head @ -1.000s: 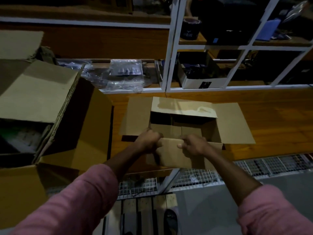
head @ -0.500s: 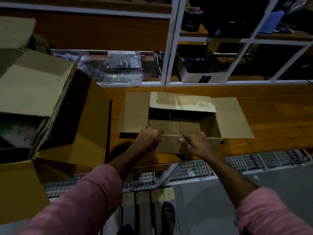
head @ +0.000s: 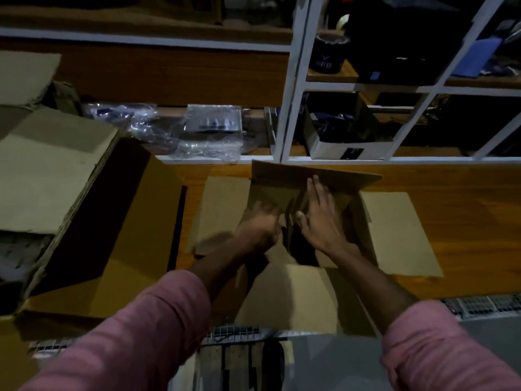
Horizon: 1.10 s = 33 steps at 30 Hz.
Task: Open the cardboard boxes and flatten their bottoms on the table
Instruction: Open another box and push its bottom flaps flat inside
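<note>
Dim storeroom, wooden table [head: 465,221] under a white shelf frame [head: 290,88]. Landmark: the open cardboard box [head: 296,294] at table centre. Nearest, pink sleeves and the box's near flap hanging over the table edge toward the person. Both hands reach down inside the box. Left hand [head: 259,230] is motion-blurred, fingers curled loosely, seems to press on the inner bottom flaps; whether it grips anything, cannot tell. Right hand [head: 321,218] lies spread wide and flat, palm down on the bottom flaps, holding nothing. A dark gap shows between the hands, so the bottom looks not fully seated yet. Side flaps lie folded out flat left and right of the box; far flap stands up behind the hands. Judgement: this box is opened, bottom flattening under way, not finished. Left of the box, a stack of flat cardboard [head: 53,170] sits in a large carton [head: 135,235], likely more boxes to do. Beyond the box, clear plastic bags [head: 197,134] on the shelf.
</note>
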### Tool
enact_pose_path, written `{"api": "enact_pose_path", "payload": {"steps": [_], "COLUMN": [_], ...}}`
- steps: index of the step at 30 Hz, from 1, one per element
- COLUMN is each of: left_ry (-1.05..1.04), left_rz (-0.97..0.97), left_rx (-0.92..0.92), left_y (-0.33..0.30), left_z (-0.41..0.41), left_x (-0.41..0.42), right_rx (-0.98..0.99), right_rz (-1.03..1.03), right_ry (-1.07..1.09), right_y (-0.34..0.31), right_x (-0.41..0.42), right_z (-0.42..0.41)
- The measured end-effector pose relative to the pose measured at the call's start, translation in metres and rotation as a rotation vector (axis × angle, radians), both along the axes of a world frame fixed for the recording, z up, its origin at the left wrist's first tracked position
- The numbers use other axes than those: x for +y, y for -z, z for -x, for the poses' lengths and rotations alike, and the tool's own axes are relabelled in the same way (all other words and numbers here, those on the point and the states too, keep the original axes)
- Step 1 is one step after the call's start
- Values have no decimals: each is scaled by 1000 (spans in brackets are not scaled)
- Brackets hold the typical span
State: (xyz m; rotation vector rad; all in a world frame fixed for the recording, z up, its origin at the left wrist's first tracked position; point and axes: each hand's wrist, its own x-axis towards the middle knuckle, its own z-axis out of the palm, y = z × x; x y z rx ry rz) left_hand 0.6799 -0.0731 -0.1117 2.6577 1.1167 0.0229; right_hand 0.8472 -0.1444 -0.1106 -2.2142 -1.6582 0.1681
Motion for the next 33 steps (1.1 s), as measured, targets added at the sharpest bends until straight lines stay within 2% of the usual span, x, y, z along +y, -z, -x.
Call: {"api": "enact_pose_path", "payload": {"steps": [5,8,12,17,23,26,29,33], "left_ry": [-102,-108,-127,-78,-55,-76,-100,41], "left_rz": [-100,-96,-127,-255,-269,-200,-195,-75], "left_rx": [-4,99,123,125,34,58,63,87], "left_y": [-5,9,38,50,53,49,35,11], "left_z": [-31,-45,-52,-45,-43,-37,-27,2], "left_x": [45,63,74,74,69,62,44,-3], "right_rx": [-110,-199,-231,-195,-109,-79,-66,101], "right_rz": [66,106,161,117,114,142,47,84], "right_ry": [-8,3,-14,46,15,-64,-36,-25], "right_y": [4,12,24,35,29,19,14,5], "right_x": [45,64,77,85,79,66,39,-17], "right_z": [-39,-50,-60,-66,-65,-64,-52,-29]}}
